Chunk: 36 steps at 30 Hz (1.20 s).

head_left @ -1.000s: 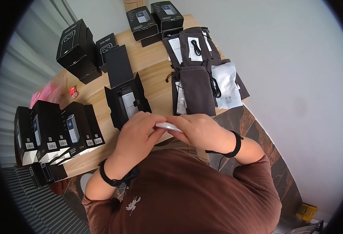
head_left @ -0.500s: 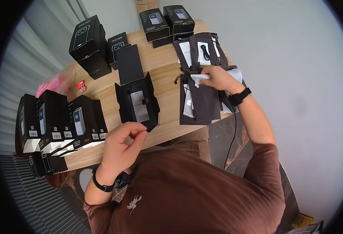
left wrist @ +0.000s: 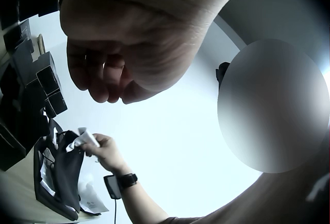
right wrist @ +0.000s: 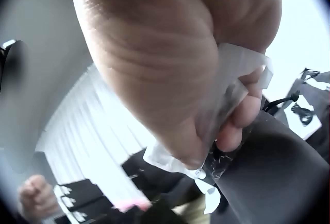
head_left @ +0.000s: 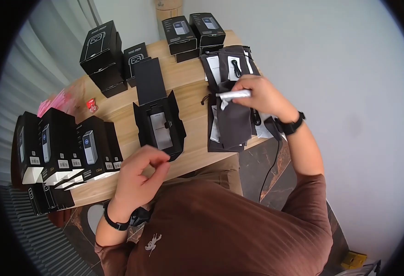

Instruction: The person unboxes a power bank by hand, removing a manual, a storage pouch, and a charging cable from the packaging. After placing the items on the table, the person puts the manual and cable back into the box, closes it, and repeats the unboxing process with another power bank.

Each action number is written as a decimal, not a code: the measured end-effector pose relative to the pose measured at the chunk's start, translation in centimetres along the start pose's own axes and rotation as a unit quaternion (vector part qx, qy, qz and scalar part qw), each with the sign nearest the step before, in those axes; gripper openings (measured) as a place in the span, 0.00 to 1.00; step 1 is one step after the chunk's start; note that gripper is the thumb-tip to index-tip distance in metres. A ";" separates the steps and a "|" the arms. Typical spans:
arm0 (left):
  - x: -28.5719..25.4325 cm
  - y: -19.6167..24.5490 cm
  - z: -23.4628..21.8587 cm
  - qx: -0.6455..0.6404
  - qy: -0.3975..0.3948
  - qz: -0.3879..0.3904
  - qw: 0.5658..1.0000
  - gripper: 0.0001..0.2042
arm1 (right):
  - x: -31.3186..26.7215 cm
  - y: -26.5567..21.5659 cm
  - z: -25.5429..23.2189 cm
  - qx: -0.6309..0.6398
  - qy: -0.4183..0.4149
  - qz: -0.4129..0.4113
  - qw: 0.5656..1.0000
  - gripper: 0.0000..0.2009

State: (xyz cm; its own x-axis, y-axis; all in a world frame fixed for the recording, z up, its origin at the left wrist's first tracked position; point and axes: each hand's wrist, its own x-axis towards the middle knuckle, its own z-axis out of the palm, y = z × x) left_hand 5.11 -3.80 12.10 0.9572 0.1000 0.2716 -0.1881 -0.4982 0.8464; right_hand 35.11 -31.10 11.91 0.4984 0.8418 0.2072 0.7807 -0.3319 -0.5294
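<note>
My right hand (head_left: 261, 94) pinches a folded, translucent white plastic bag (head_left: 234, 95) between thumb and fingers. It is over the upper end of a dark grey drawstring pouch (head_left: 235, 126), the front one of a pile. In the right wrist view the plastic bag (right wrist: 234, 69) passes through the curled fingers, and the pouch (right wrist: 273, 167) lies just beyond. My left hand (head_left: 140, 175) holds nothing, its fingers loosely curled, near the front end of an unfolded black box (head_left: 180, 133). Inside that box lies a white printed slip (head_left: 160, 129).
Several black printed boxes (head_left: 90, 146) stand at the left; others (head_left: 101, 50) are stacked at the back. More pouches bear papers and a coiled black cable (head_left: 235, 69). Another white plastic bag (head_left: 262, 132) lies at the table's right edge. A small red packet (head_left: 91, 105) lies near pink plastic (head_left: 57, 103).
Both hands were together at the white plastic bag in front of the body. The right hand has carried it right and forward to the pouches; the left has let go and drawn slightly back.
</note>
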 end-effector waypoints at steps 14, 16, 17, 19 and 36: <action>3.8 4.2 -3.7 -0.075 -0.149 0.235 0.958 0.13 | -1.3 -17.7 -2.7 0.163 -0.053 -0.246 0.954 0.09; 3.7 3.8 -3.9 -0.028 -0.123 0.256 0.959 0.11 | -0.8 -17.6 -2.8 0.185 -0.066 -0.214 0.957 0.11; 4.0 3.7 -3.7 -0.016 -0.107 0.268 0.957 0.11 | -0.4 -17.5 -3.3 0.196 -0.060 -0.207 0.957 0.11; 4.1 3.7 -4.0 -0.005 -0.103 0.269 0.958 0.11 | 0.6 -17.2 -4.4 0.221 -0.047 -0.188 0.956 0.11; 5.6 3.0 -4.8 -0.087 -0.200 0.276 0.936 0.11 | 5.5 -21.8 -7.3 -0.197 -0.253 -0.245 0.915 0.09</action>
State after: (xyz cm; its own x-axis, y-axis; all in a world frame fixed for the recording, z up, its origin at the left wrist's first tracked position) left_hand 8.85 -0.63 18.30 0.7027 -0.4792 0.5259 -0.6782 -0.2277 0.6987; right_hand 23.58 -22.37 30.58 -0.1085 0.9868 -0.1199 0.9886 0.0945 -0.1169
